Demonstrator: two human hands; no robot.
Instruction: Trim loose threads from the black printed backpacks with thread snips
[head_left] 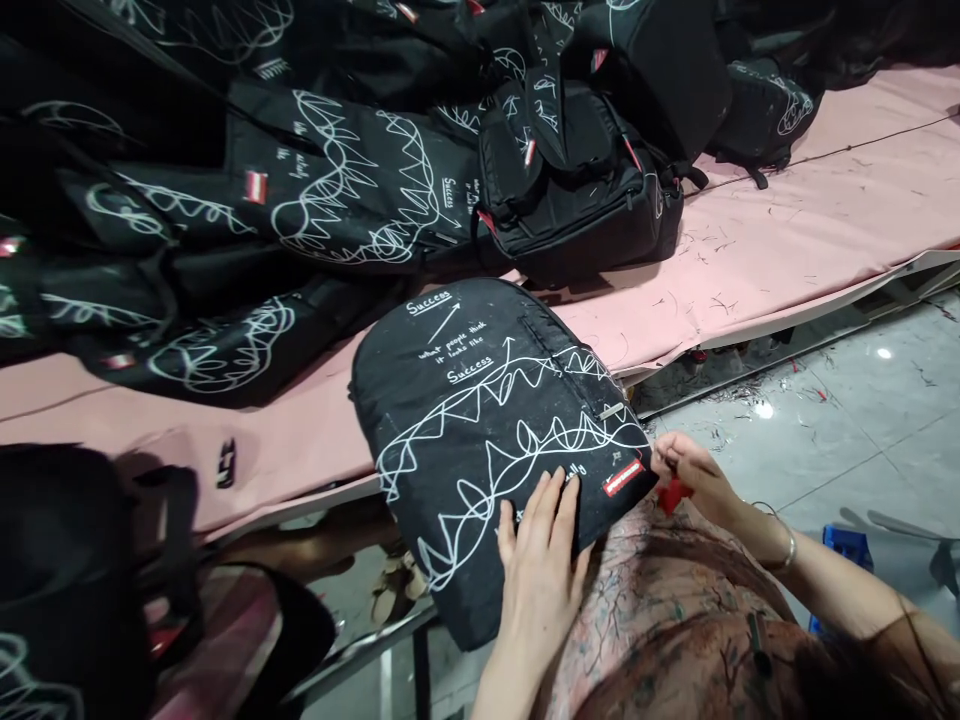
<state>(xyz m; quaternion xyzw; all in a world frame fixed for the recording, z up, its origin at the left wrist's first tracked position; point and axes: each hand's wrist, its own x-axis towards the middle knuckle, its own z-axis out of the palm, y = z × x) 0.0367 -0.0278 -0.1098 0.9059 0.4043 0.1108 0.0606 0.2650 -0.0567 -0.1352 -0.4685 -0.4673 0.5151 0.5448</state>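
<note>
A black backpack (450, 440) with white scribbled lines, "Success" lettering and a red label near its corner lies over the table's front edge and reaches toward my lap. My left hand (541, 555) rests flat on its front panel, fingers spread. By the corner next to the red label, the fingers of my right hand (694, 475) are pinched together. A small red object (673, 495) shows in or just under that hand; its kind is not clear. A metal zipper pull (612, 411) lies on the bag near the right side.
Several similar black backpacks (352, 180) are heaped along the back of the pink-covered table (750, 270). Thread scraps litter its right side. A small dark object (226, 463) lies at left. Another black bag (60, 570) stands at lower left. A blue stool (847, 545) is on the floor.
</note>
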